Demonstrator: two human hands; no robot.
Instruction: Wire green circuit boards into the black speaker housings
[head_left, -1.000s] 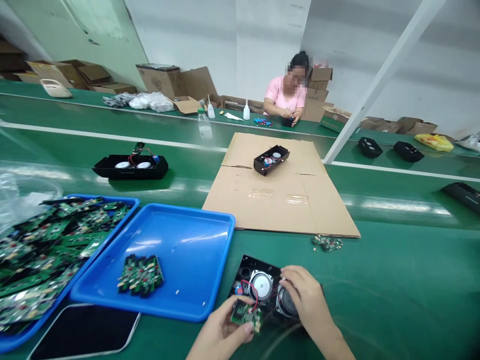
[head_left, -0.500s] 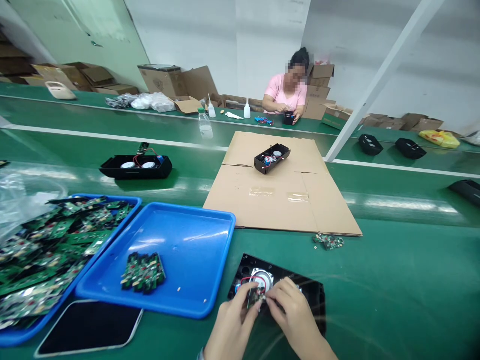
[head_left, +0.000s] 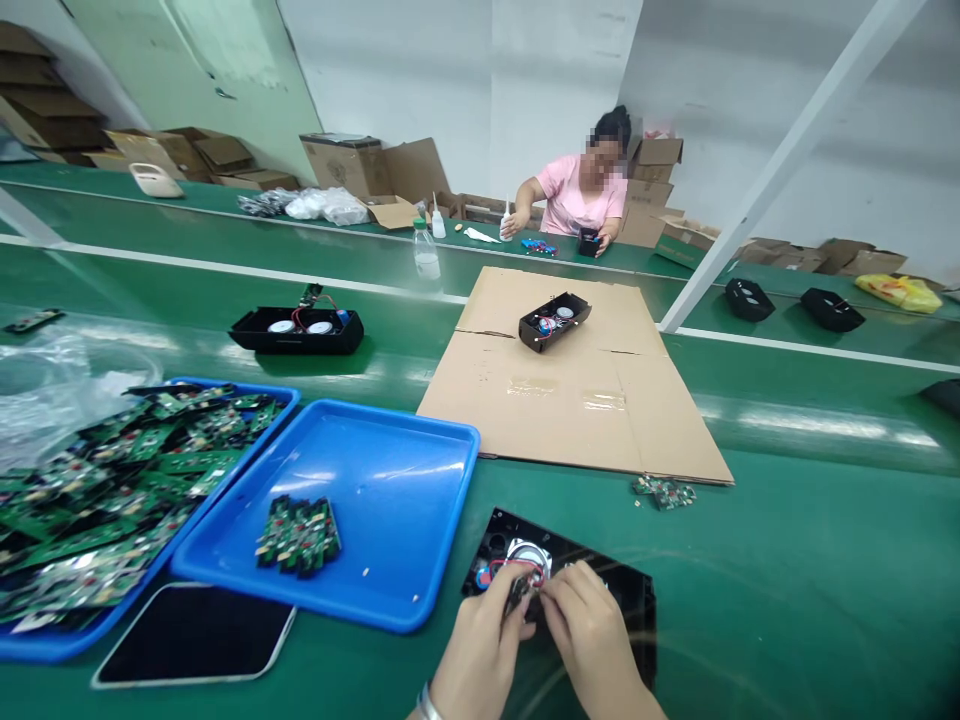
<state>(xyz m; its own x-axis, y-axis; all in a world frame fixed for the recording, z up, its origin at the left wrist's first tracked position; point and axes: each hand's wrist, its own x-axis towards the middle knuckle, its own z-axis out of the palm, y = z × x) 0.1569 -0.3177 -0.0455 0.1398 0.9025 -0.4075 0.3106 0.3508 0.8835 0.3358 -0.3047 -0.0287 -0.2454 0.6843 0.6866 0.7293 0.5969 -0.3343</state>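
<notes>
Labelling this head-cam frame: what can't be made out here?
- Small part pinched between left hand and right hand: fingers cover it, head view.
- Black speaker housing: near side hidden by both hands.
- Writing on the green boards in the blue tray: too small.
- Dark item at the right edge: cut off by the frame.
- Co-worker's black item: too far to identify.

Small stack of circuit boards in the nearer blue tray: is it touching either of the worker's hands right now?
Apart. In the head view the stack of circuit boards lies in the blue tray, with tray rim between it and the left hand.
</notes>
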